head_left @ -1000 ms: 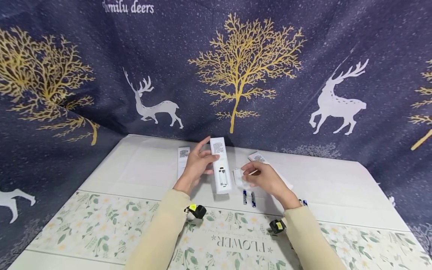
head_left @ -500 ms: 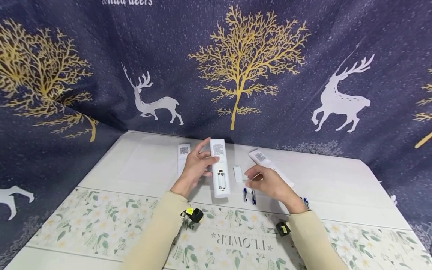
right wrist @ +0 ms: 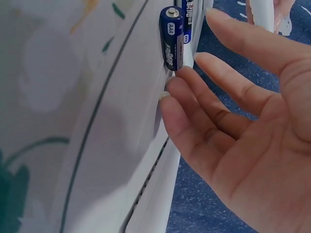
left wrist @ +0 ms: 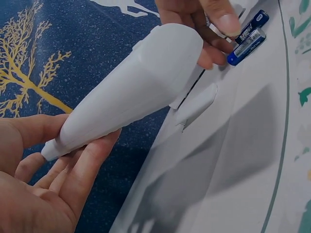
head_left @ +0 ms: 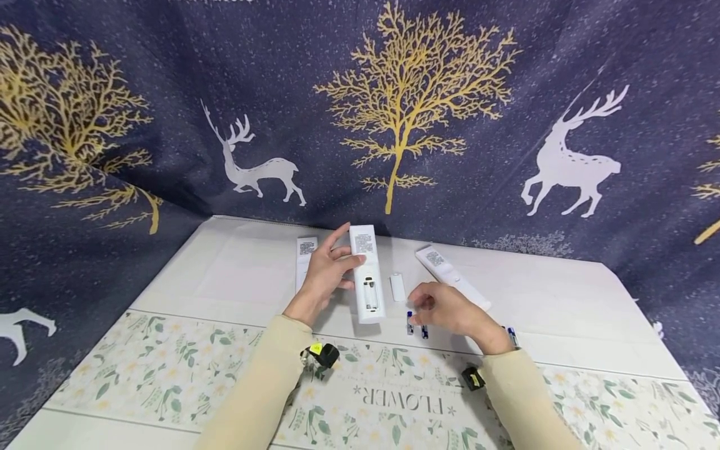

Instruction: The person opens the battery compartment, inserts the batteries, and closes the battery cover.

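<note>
My left hand (head_left: 327, 272) holds a white remote control (head_left: 368, 306) by its edges, its back with a printed label toward me. The battery compartment in it lies uncovered. In the left wrist view the remote (left wrist: 141, 73) shows as a smooth white bar between thumb and fingers. To its right, a small white battery cover (head_left: 397, 287) lies on the table. My right hand (head_left: 447, 307) is over two blue AAA batteries, one nearer battery (head_left: 409, 326) right by the fingertips. In the right wrist view, thumb and forefinger are spread apart beside a battery (right wrist: 172, 41), with nothing between them.
A second white remote (head_left: 305, 253) lies behind my left hand, and a third remote (head_left: 450, 275) lies slanted behind my right. Another blue battery (head_left: 512, 336) shows by the right wrist. A dark cloth (head_left: 270, 112) with deer and trees hangs behind the white table (head_left: 185, 275).
My right hand has moved away from the battery cover, toward me to the batteries. The cover now lies free on the table. My left hand still holds the remote in about the same place.
</note>
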### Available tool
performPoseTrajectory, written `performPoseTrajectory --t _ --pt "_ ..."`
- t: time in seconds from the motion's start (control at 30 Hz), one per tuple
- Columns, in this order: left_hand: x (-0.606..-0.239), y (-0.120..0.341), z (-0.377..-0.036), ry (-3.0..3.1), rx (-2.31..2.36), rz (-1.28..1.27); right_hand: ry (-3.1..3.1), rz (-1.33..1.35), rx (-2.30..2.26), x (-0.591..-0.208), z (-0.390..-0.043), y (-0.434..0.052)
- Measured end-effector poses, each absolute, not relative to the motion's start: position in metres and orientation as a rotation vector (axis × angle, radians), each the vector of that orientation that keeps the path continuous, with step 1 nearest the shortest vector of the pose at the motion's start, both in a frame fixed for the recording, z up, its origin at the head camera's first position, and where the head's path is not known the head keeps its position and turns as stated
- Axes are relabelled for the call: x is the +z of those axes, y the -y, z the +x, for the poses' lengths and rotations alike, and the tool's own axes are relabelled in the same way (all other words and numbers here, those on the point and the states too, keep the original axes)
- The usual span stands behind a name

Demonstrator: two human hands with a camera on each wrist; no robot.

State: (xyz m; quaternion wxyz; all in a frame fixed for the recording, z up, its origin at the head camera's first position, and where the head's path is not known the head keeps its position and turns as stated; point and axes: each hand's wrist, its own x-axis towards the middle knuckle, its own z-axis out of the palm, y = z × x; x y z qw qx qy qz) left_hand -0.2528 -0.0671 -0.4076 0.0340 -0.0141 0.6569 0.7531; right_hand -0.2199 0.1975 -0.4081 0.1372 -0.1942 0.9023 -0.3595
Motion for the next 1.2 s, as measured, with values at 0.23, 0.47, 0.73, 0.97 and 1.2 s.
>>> performPoseTrajectory --t 0.23,0.47,0.73,0.97,1.2 --pt "-0.407 0.067 -0.253 -2.013 2.316 -0.051 -2.659 -0.596 -0.933 -0.409 -0.217 -0.194" --pt "-0.407 0.067 -0.252 -2.012 2.314 -0.057 -2.687 -0.559 -0.865 -0.409 -0.215 -0.192" --pt "-0.409 0.065 -0.254 -2.022 2.301 -0.038 -2.685 -0.623 -0.891 -0.410 -0.216 -0.193" --pt "-0.409 0.065 -0.254 -2.004 2.312 -0.044 -2.644 -0.721 -1.013 -0.415 -0.219 -0.192" --pt "-0.408 0.065 -0.254 -2.004 2.307 -0.048 -2.558 -0.764 -1.137 -0.419 -0.218 -0.192"
